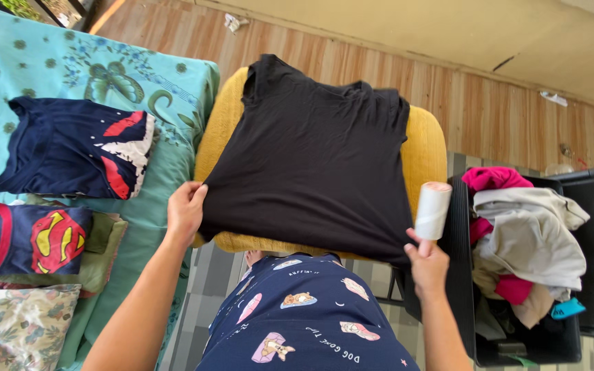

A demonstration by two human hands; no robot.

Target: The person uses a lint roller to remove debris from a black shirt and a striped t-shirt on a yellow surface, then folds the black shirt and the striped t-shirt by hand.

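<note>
A black t-shirt [317, 158] lies spread flat over a yellow cushioned stool [429, 148]. My left hand [185, 209] pinches the shirt's near left corner at the stool's edge. My right hand [426, 264] holds a white lint roller [433, 209] upright beside the shirt's near right corner, thumb touching the fabric. Below the stool I see my own legs in dark blue printed trousers [304, 323].
At the left a bed with a teal floral sheet [104, 75] carries a folded navy shirt [70, 148], another navy shirt with a red and yellow emblem [32, 240] and floral cloth [15, 323]. A black basket [462, 275] of mixed clothes [531, 240] stands at the right. Wooden floor [489, 103] lies beyond.
</note>
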